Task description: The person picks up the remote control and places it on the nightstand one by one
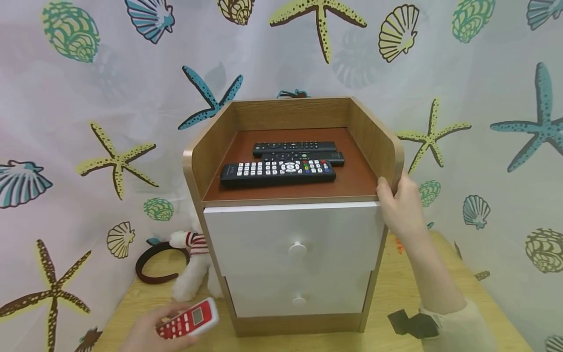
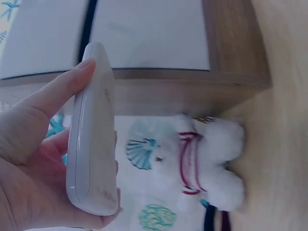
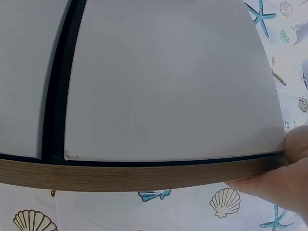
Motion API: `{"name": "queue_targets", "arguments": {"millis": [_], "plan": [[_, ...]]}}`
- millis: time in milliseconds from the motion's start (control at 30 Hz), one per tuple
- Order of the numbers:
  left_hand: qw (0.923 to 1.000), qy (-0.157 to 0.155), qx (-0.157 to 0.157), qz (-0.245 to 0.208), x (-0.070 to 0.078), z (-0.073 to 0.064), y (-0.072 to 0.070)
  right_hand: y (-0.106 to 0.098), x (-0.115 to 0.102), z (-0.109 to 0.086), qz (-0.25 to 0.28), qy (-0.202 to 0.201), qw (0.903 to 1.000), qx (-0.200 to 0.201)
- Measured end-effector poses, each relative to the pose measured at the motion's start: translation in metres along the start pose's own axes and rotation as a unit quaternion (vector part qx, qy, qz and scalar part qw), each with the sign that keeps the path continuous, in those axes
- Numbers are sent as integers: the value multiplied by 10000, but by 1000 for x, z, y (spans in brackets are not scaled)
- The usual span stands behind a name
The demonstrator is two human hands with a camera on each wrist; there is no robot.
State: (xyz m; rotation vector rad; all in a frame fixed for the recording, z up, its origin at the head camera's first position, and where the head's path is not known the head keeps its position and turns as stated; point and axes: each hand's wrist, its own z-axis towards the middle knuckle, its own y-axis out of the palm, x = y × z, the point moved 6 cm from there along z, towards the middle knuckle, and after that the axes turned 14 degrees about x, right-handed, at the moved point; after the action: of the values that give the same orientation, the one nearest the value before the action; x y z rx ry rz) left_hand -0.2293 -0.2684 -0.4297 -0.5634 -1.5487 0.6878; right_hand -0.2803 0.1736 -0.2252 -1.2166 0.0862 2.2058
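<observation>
My left hand [image 1: 149, 330] holds a red-and-white handset [image 1: 186, 320] with a small grey screen and rows of buttons, low in front of the cabinet's left side. Its plain white back [image 2: 98, 144] shows in the left wrist view, thumb on one edge and fingers round the other. With my right hand [image 1: 404, 208] I grip the front edge of the right side panel on a small wooden cabinet [image 1: 259, 322]. Three black remote controls lie side by side on the cabinet's brown top: a front one [image 1: 277, 180], a middle one [image 1: 336, 158] and a back one [image 1: 325, 146].
Two white drawers with round knobs, an upper [image 1: 264, 239] and a lower [image 1: 264, 296], front the cabinet. Left of it, a white plush toy [image 1: 193, 274] and a dark headband [image 1: 142, 266] lie on the wooden table [image 1: 396, 283]. A shell-and-starfish curtain [image 1: 132, 88] hangs behind.
</observation>
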Motion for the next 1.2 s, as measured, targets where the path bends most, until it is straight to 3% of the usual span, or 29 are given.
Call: {"name": "queue_targets", "arguments": {"millis": [167,300,400,500,633,733,933,1200], "plan": [[9979,279,-555,-158,25,-15,-6,1,1,0,34,-67,10000,27],[9964,356,-717,-292,50,-27,-11,2,1,0,54,-96,9999,14],[9936,539,-787,-600,77,-36,-16,2,1,0,69,-61,10000,1],[9921,955,-543,-613,112,-44,-25,1,0,0,60,0,10000,3],[9894,1444,80,-162,156,-52,-39,1,-1,0,62,-12,10000,13],[9831,1808,289,13,184,-57,-45,1,-1,0,82,-44,10000,11],[9677,2480,422,150,228,-62,-55,1,-4,-1,139,-5,9999,-37],[9542,2970,360,66,272,-55,-64,0,-3,-1,109,-69,9999,20]]}}
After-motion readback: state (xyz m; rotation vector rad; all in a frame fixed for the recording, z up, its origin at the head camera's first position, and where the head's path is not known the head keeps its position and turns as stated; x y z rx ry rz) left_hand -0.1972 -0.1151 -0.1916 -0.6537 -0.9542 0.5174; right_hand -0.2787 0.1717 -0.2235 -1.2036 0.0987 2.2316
